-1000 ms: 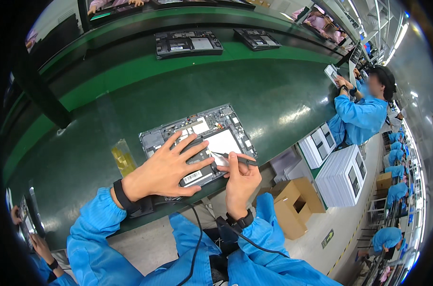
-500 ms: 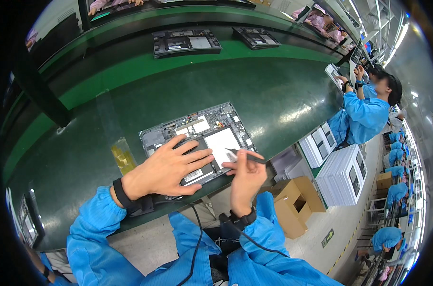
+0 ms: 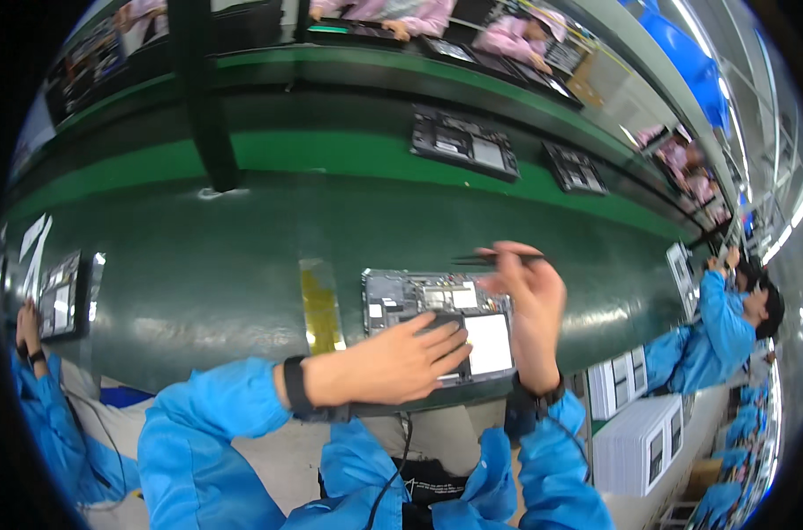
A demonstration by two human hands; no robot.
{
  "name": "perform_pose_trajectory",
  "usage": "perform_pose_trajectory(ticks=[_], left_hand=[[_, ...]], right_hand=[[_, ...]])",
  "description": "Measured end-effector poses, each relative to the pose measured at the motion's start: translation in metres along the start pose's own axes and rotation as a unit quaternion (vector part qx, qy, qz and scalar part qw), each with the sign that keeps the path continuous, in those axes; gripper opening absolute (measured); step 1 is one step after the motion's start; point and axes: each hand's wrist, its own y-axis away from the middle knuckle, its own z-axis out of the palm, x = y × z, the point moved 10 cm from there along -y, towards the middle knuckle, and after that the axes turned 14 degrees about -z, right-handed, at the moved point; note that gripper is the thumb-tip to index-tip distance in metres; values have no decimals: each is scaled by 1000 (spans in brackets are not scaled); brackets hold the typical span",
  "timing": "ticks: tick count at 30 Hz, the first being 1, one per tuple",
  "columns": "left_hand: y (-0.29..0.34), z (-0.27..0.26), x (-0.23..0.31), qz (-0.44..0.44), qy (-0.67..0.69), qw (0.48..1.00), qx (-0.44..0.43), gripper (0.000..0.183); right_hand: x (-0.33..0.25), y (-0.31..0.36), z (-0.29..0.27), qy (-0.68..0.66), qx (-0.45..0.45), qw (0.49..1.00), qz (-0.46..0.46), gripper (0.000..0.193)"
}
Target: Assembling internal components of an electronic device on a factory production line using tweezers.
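Device (image 3: pixel 446 299) lies open on the green bench (image 3: pixel 242 265), under the left hand (image 3: pixel 401 360), whose fingers rest slightly spread across it. The right hand (image 3: pixel 527 287) pinches black tweezers (image 3: pixel 472 259) by the far edge. Yellow tape (image 3: pixel 320 309) lies left; 2 similar units (image 3: pixel 463 146) sit beyond.

Got two opened device shells (image 3: pixel 488 152) upper right of centre, one shell (image 3: pixel 386 290) mid-frame, one dark tool (image 3: pixel 472 260), one yellow strip (image 3: pixel 320 309), two white stacks (image 3: pixel 627 450) lower right.
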Motion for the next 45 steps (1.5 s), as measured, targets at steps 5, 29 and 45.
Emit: perform_pose_trajectory(ticks=[5,29,45], left_hand=[[73,-41,-87,-306,38,945,-111,52],[127,-19,-120,-354,-16,934,-44,67],[115,-16,-113,-339,-4,940,-46,67]], right_hand=[[74,-45,125,-70,-283,957,-3,19],[112,-17,172,40,-346,938,-1,16],[85,-37,133,-111,-254,961,-11,16]])
